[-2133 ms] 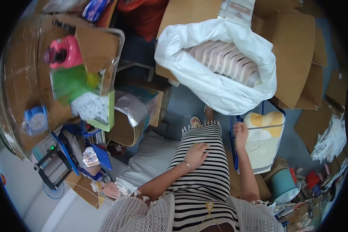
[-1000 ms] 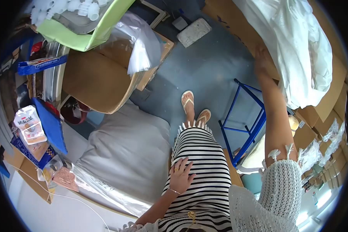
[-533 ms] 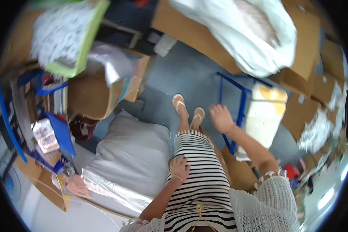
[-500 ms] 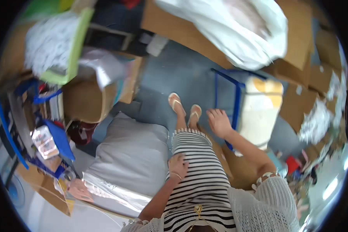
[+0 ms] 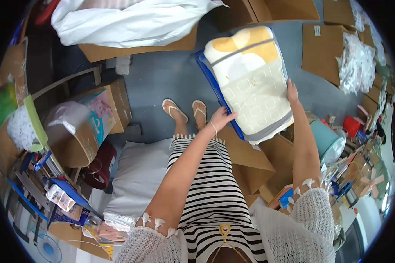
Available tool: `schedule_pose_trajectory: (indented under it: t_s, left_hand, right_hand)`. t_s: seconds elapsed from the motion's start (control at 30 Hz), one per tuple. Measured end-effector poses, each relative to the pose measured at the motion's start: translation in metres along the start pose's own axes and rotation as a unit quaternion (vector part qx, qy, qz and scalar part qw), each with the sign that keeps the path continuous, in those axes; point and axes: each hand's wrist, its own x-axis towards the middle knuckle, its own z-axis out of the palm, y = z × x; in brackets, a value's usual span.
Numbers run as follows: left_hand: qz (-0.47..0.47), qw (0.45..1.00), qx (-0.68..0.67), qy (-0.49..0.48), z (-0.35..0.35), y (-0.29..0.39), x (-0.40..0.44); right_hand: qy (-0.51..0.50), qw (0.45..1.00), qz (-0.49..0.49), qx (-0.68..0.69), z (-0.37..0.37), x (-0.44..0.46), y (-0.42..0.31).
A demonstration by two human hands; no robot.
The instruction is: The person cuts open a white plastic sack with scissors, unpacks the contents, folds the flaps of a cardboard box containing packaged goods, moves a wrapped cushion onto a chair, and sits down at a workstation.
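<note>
A folded padded bed cover [image 5: 255,87], cream with a quilted square pattern and a yellow-and-white printed end, lies over a blue-framed stool [image 5: 213,83] in front of me to the right. My left hand [image 5: 223,119] grips its near left edge, the thumb on the fabric and the fingers partly hidden along the blue frame. At the opposite side, my right hand [image 5: 292,93] holds the right edge, with some fingers out of sight behind it. A grey band crosses the cover near its far end. Whether it is raised off the stool I cannot tell.
A large white bag [image 5: 131,22] rests on cardboard ahead. Left of my legs lies a grey plastic package [image 5: 140,171], beside a dark red bin [image 5: 100,166]. Open cardboard boxes [image 5: 250,168] sit near my right leg, with a teal bucket [image 5: 327,140] beyond. Grey floor [image 5: 153,79] surrounds my feet.
My view has turned toward the stool, which now appears closer to the middle. Both hands have moved forward onto the bed cover; earlier the left lay by my skirt and the right was beside the stool.
</note>
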Motion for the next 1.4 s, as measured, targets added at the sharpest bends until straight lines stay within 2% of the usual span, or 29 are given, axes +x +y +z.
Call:
schedule_pose_trajectory:
  t_s: [0.03,0.1,0.13,0.2,0.27,0.33,0.4,0.43,0.5,0.57,0.6,0.63,0.7,0.73,0.77,0.83,0.9,0.97,1.03,1.07,1.17,1.27,1.4]
  left_hand:
    - [-0.030,0.999,-0.027,-0.017,0.007,0.006,0.008]
    - [-0.039,0.999,-0.029,-0.002,0.013,-0.011,0.028]
    - [-0.039,0.998,-0.007,0.046,0.016,-0.027,0.038]
    - [-0.030,0.996,-0.043,0.074,0.016,-0.024,0.032]
    - [0.001,0.997,-0.053,0.054,0.008,-0.029,0.038]
    - [-0.047,0.984,-0.169,0.019,-0.001,-0.013,0.036]
    - [-0.067,0.961,-0.268,0.009,-0.006,-0.021,0.047]
    - [-0.082,0.955,-0.286,0.012,-0.010,-0.028,0.051]
    - [-0.054,0.944,-0.326,0.025,-0.017,-0.045,0.041]
    - [-0.048,0.942,-0.332,0.008,-0.025,-0.047,0.027]
    - [-0.046,0.931,-0.360,0.044,-0.027,-0.045,0.017]
    - [-0.044,0.917,-0.387,0.080,-0.027,-0.043,0.009]
    - [-0.036,0.917,-0.392,0.061,-0.036,-0.065,0.014]
    - [-0.033,0.917,-0.395,0.050,-0.043,-0.067,0.012]
    - [-0.033,0.916,-0.398,0.042,-0.046,-0.069,0.010]
    - [-0.016,0.905,-0.423,0.049,-0.047,-0.071,0.008]
    - [-0.004,0.905,-0.423,0.049,-0.052,-0.061,-0.008]
    - [-0.006,0.906,-0.418,0.060,-0.055,-0.047,-0.043]
    - [-0.029,0.923,-0.379,0.059,-0.056,-0.048,-0.074]
    - [-0.012,0.909,-0.411,0.065,-0.051,-0.037,-0.095]
    - [0.033,0.907,-0.415,0.069,-0.034,-0.065,-0.129]
    - [0.005,0.864,-0.496,0.090,-0.028,-0.060,-0.171]
    - [0.040,0.844,-0.527,0.091,-0.041,-0.079,-0.194]
  right_hand:
    - [0.028,0.999,-0.043,-0.003,0.006,0.013,0.018]
    - [0.007,0.997,-0.013,0.070,-0.004,-0.014,-0.008]
    - [0.013,0.998,0.003,0.067,-0.005,-0.024,-0.016]
    - [0.039,0.996,0.001,0.080,-0.007,-0.035,-0.025]
    - [0.038,0.994,0.024,0.102,-0.007,-0.039,-0.030]
    - [0.031,0.991,0.048,0.122,-0.009,-0.045,-0.033]
    - [-0.032,0.989,0.033,0.142,-0.017,-0.058,-0.034]
    - [-0.030,0.989,0.035,0.138,-0.024,-0.067,-0.039]
    - [-0.074,0.969,0.078,0.224,-0.035,-0.085,-0.047]
    - [-0.101,0.969,0.070,0.214,-0.039,-0.084,-0.045]
    - [-0.129,0.968,0.064,0.203,-0.036,-0.082,-0.043]
    - [-0.112,0.970,0.062,0.208,-0.027,-0.077,-0.042]
    - [-0.061,0.987,0.021,0.145,0.008,-0.073,-0.038]
    - [0.009,0.990,0.067,0.124,0.027,-0.082,-0.048]
    - [0.002,0.991,0.060,0.122,0.026,-0.086,-0.052]
    - [-0.073,0.964,0.142,0.214,0.020,-0.095,-0.059]
    - [-0.068,0.956,0.094,0.269,0.025,-0.108,-0.060]
    - [-0.106,0.944,0.104,0.294,0.019,-0.120,-0.067]
    - [-0.139,0.942,0.107,0.285,0.006,-0.141,-0.097]
    - [-0.151,0.943,0.098,0.281,0.003,-0.143,-0.101]
    - [-0.211,0.943,0.086,0.241,-0.005,-0.151,-0.120]
    - [-0.235,0.954,0.041,0.183,0.002,-0.161,-0.151]
    - [-0.235,0.965,-0.007,0.116,0.020,-0.182,-0.189]
